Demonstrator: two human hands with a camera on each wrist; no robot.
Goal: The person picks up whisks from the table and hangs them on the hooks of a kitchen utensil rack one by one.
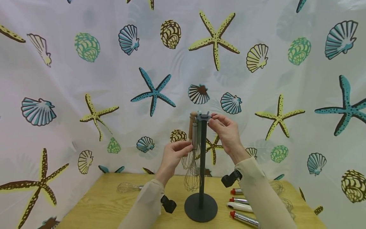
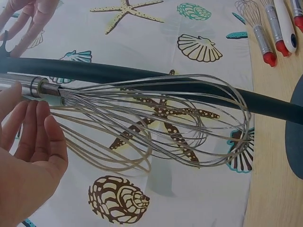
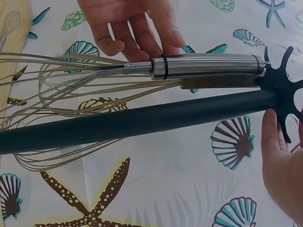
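A dark stand (image 1: 202, 165) with a round base and a star-shaped ring of hooks (image 3: 279, 87) stands upright on the table. From its left side hang a steel-handled whisk (image 3: 208, 65), a wooden-handled whisk (image 1: 191, 125) and a pale green handle, partly hidden behind the post. My left hand (image 1: 175, 156) is at the lower end of the steel handle, its thumb and loosely bent fingers beside or lightly touching it, not wrapped round it. At the top of the stand, my right hand (image 1: 227, 132) pinches one hook at the right between thumb and fingers.
On the wooden table (image 1: 100, 206), a whisk (image 1: 128, 187) lies at the left. Several whisks lie at the right, some with red-tipped steel handles (image 1: 243, 218) and one with a white handle (image 1: 239, 206). A shell-and-starfish sheet (image 1: 177, 63) hangs behind.
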